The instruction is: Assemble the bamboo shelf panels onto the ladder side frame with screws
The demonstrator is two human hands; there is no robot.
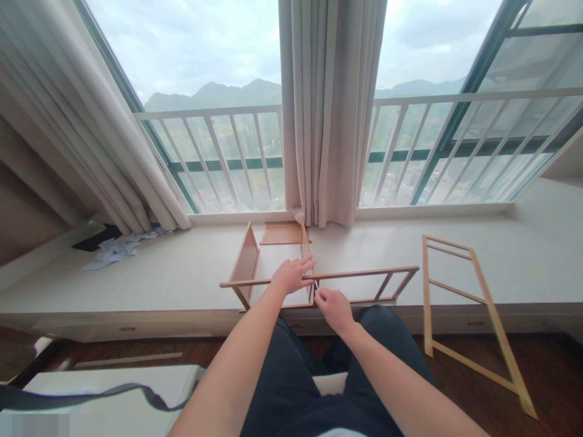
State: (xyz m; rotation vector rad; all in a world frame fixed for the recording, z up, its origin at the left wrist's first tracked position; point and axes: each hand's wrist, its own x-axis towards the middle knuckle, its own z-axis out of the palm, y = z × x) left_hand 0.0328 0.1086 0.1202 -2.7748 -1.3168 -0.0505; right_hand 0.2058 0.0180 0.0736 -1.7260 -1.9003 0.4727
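A partly built wooden shelf frame (359, 274) lies on the wide white window ledge (182, 267), with two upright side panels and a long ladder-like rail across them. My left hand (291, 274) rests on the rail where it meets the right panel, fingers spread over the wood. My right hand (334, 308) is just below and to the right, pinching a small thin metal tool (316, 284) whose tip points at that joint. My legs in dark trousers are below the hands.
A second wooden ladder frame (473, 321) leans from the ledge down to the dark wood floor at right. Crumpled paper (119, 247) lies at the ledge's far left. Curtains (330, 109) hang at centre and left before railed windows. A white surface (109, 394) with a dark strap is at lower left.
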